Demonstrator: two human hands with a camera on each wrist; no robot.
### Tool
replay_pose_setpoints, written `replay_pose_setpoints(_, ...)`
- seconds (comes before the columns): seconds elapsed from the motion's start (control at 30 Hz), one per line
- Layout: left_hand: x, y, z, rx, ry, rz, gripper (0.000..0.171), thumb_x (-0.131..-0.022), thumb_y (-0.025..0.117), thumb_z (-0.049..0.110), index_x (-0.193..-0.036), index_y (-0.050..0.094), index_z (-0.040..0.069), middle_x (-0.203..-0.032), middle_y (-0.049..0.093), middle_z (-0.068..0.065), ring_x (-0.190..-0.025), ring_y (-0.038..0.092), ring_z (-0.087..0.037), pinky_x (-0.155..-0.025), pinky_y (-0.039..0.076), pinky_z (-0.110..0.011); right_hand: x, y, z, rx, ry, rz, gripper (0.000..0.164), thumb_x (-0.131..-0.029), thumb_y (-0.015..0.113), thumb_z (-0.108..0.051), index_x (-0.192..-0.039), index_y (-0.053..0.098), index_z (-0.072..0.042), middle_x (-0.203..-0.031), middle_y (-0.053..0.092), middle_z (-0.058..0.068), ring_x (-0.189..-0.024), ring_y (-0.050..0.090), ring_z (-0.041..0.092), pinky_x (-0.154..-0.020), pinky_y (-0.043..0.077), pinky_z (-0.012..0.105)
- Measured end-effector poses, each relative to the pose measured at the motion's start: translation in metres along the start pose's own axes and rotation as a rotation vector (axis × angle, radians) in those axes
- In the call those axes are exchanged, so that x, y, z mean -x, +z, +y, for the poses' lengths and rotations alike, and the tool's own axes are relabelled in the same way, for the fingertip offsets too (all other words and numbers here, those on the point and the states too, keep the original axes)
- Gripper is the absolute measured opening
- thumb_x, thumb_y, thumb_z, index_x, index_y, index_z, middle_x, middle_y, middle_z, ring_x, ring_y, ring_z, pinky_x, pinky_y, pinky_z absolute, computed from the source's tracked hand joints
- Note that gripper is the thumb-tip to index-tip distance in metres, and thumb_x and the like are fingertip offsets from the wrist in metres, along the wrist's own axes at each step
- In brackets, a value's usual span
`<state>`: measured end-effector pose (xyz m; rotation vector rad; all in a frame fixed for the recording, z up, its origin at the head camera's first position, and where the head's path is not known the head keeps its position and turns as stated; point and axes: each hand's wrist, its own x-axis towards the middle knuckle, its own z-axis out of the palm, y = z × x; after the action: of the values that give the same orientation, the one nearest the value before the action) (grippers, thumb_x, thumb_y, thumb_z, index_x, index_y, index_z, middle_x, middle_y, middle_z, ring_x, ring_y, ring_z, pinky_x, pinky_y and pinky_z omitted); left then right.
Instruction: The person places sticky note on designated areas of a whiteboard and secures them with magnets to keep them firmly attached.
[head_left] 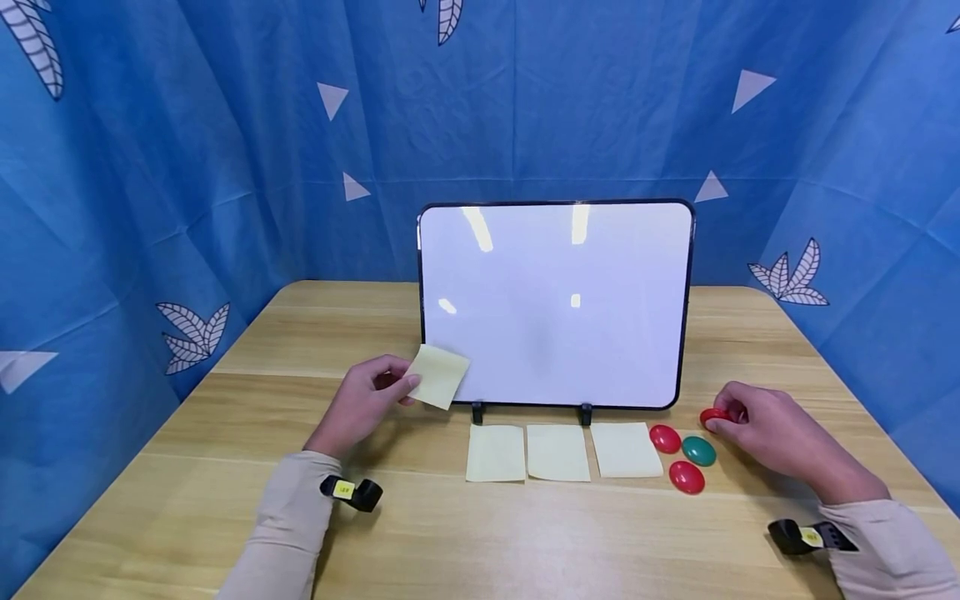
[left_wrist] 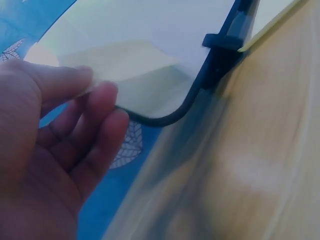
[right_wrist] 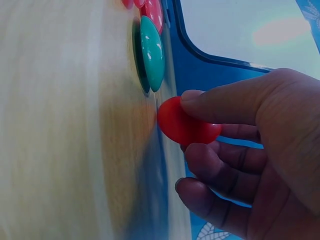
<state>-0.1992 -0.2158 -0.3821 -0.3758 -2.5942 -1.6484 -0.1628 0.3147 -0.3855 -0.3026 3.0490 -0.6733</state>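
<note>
My left hand [head_left: 369,398] pinches a pale yellow sticky note [head_left: 438,377] between thumb and fingers, in front of the lower left corner of a whiteboard [head_left: 555,308]. The left wrist view shows the note [left_wrist: 135,67] overlapping the board's white face. My right hand [head_left: 772,425] pinches a round red magnet [right_wrist: 186,122] by its edge, with the thumb on top, to the right of the board. Close by on the table lie a green magnet [head_left: 699,451] and two red magnets, one upper [head_left: 665,439] and one lower [head_left: 687,477].
Three more sticky notes [head_left: 496,453] lie in a row before the board, the rightmost [head_left: 627,450] beside the magnets. Two black feet [head_left: 587,414] hold the board upright on the wooden table [head_left: 525,542]. A blue patterned curtain [head_left: 517,100] surrounds the table's back and sides.
</note>
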Motion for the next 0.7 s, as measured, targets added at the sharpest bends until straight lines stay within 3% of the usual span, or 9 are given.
replay_pose_setpoints(0.4, 0.000, 0.016, -0.001, 0.049, 0.004, -0.026, 0.022, -0.095, 0.071, 0.028, -0.097, 0.067, 0.007, -0.090, 0.064, -0.011, -0.082, 0.067, -0.028, -0.077, 0.057, -0.042, 0.001, 0.000, -0.001, -0.006, 0.009, 0.008, 0.020, -0.087, 0.079, -0.022, -0.095, 0.066, -0.010, -0.079, 0.058, -0.002, -0.072, 0.050, 0.019, -0.058, 0.041, 0.029)
replay_pose_setpoints(0.7, -0.001, 0.018, -0.002, -0.006, -0.002, 0.026, 0.023, -0.095, 0.071, 0.033, -0.095, 0.066, 0.010, -0.084, 0.066, -0.010, -0.081, 0.063, -0.030, -0.068, 0.050, -0.032, 0.001, -0.002, -0.004, -0.019, -0.002, 0.029, 0.018, -0.089, 0.077, -0.023, -0.095, 0.066, -0.011, -0.079, 0.057, -0.001, -0.073, 0.050, 0.019, -0.059, 0.040, 0.029)
